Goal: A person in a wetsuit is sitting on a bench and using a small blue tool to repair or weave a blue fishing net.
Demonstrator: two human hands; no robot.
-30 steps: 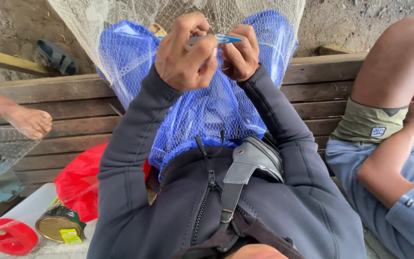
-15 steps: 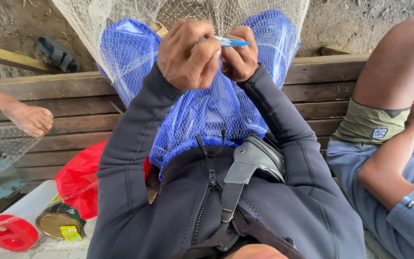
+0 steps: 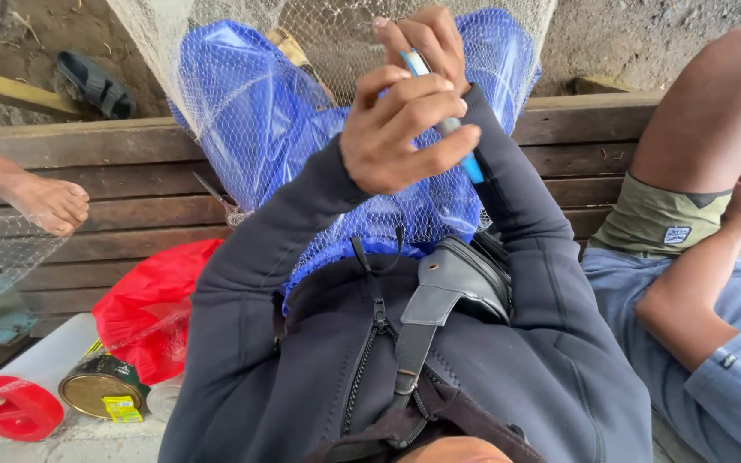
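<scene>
Left hand (image 3: 405, 129) is raised mid-frame, fingers curled shut around a thin blue netting needle (image 3: 465, 154); its lower end sticks out below the fist, its top end shows near the right hand (image 3: 426, 39). Right hand sits just behind and above, fingers pinched on the needle's upper part and apparently on the mesh too; exact contact is hidden.

White fishing net (image 3: 319, 34) hangs from the far top, draped over the blue plastic sheet (image 3: 250, 111) on the lap.

Handling, as a judgement: the net is light, limp and snag-prone, best pinched at a single mesh or knot close to the working point. The needle looks stiff, light and smooth, so grip mid-shaft.

Near left: red plastic bag (image 3: 152, 300), round tin can (image 3: 100, 386), red spool (image 3: 12, 407). Wooden bench (image 3: 122, 163) lies behind. Another person's foot (image 3: 49, 201) is at left, a seated person's arm (image 3: 696, 283) at right.
</scene>
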